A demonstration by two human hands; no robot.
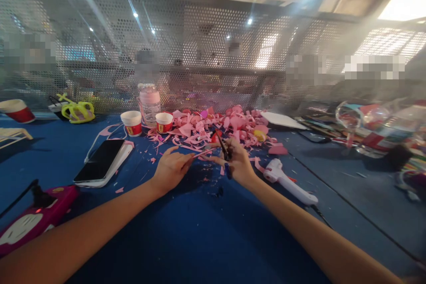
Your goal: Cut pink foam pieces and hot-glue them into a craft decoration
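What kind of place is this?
Probably a craft workbench in a workshop. A heap of pink scraps covers the blue table, the right hand holds scissors, and a glue gun lies close by.

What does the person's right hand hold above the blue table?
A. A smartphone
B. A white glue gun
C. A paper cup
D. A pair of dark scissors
D: the right hand grips dark scissors over the blue table, while the left hand pinches a pink strip; the glue gun lies untouched beside it.
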